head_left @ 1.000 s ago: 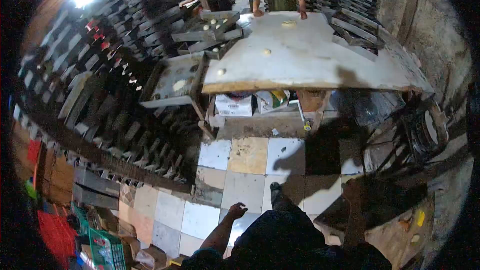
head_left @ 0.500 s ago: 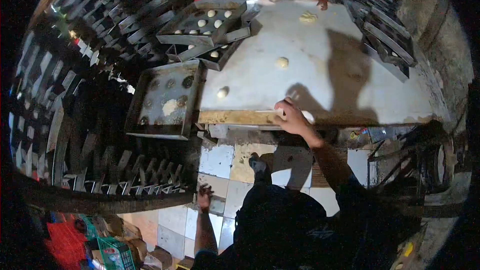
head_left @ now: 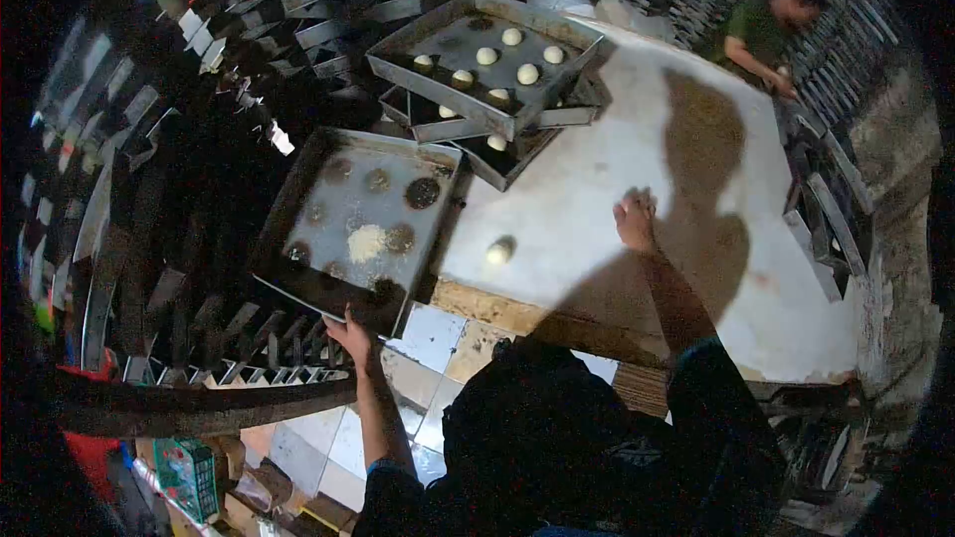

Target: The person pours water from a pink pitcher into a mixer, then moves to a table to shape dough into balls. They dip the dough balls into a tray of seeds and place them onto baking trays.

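Observation:
My left hand (head_left: 354, 338) grips the near edge of a metal baking tray (head_left: 435, 249), its thumb at the rim. On that tray lie a pale heap of crumbs or flour (head_left: 367, 243) and several dark round marks. My right hand (head_left: 637, 219) is over the white tabletop (head_left: 557, 189), fingers curled in. Whatever is under those fingers is hidden. A dough ball (head_left: 499, 252) sits on the table, left of and nearer than my right hand.
Stacked baking trays (head_left: 438, 83) with several dough balls stand at the table's back left. More trays (head_left: 831, 229) lean at the right edge. A co-worker (head_left: 756, 40) is at the far right. Below left is a green crate (head_left: 186, 477).
My left hand has risen to the tray's edge. My right hand has moved from the table's front edge inward, where a dough ball lay. The co-worker has moved right. The view has shifted.

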Action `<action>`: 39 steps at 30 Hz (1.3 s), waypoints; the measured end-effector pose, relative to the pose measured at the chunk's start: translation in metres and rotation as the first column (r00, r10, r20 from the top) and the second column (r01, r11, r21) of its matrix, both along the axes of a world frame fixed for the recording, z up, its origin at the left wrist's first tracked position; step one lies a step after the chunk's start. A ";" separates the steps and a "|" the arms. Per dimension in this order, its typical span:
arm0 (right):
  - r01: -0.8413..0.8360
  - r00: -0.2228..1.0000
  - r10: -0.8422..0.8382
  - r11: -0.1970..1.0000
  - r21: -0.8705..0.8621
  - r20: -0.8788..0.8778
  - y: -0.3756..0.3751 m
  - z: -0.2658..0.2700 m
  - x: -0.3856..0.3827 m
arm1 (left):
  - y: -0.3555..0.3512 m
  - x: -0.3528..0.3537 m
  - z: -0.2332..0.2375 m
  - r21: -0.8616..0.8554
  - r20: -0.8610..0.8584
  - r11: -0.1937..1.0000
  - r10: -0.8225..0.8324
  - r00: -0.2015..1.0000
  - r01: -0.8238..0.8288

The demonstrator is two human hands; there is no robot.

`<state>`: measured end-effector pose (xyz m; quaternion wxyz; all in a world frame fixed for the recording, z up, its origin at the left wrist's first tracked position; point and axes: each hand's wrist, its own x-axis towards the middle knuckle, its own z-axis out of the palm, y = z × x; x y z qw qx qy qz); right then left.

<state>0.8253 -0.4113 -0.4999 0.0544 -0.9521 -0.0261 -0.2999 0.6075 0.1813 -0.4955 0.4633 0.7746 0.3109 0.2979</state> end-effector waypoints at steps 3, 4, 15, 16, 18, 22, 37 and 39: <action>-0.184 0.955 0.241 0.939 0.291 -0.174 0.008 0.013 -0.040 | 0.004 -0.005 -0.021 0.041 -0.079 0.992 0.122 0.989 -0.119; -0.161 0.906 0.331 0.845 0.509 -0.264 0.023 0.043 -0.064 | 0.004 -0.008 -0.023 -0.009 0.056 1.000 0.026 0.998 -0.026; -0.331 0.906 0.330 0.943 0.043 -0.264 0.063 -0.038 -0.047 | 0.038 -0.055 -0.062 -0.259 0.146 0.958 -0.084 0.986 0.120; -0.418 0.892 0.428 0.903 -0.099 0.147 0.077 -0.082 -0.051 | 0.048 -0.056 -0.065 -0.358 0.066 0.931 -0.053 0.996 0.073; -0.435 0.895 0.431 0.901 -0.007 -0.115 0.092 -0.025 -0.105 | 0.073 -0.067 -0.093 -0.363 -0.028 0.932 0.001 1.000 -0.011; -0.393 0.890 0.344 0.911 -0.121 -0.299 0.034 0.012 -0.092 | 0.077 -0.072 -0.081 -0.003 -0.172 1.000 -0.003 0.985 0.003; -0.047 0.928 0.152 0.954 0.297 -0.340 0.080 0.001 -0.030 | -0.091 0.026 0.120 0.773 0.122 0.631 -0.039 0.992 -0.070; -0.144 0.989 0.136 0.949 0.281 0.049 0.079 -0.035 -0.017 | -0.161 0.053 0.120 0.475 0.168 0.874 -0.202 0.965 0.100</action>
